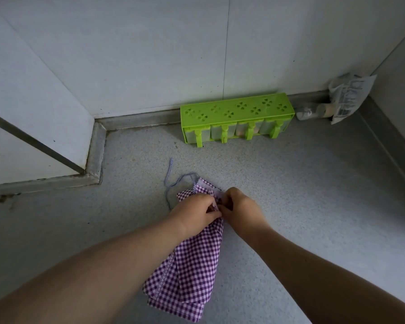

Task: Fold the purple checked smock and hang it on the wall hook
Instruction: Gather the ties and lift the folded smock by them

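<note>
a person's left hand (195, 212) and right hand (240, 208) meet at the far end of a purple checked smock (192, 263), fingers of both curled and pinching the cloth there. the smock lies on a grey speckled worktop (290, 195), folded into a long strip running from the fingers back toward the person. both hands are equally near. a pale tie string (173, 183) trails beyond the left hand. a green spice rack (235, 116) stands well apart against the wall. no hook is in view.
</note>
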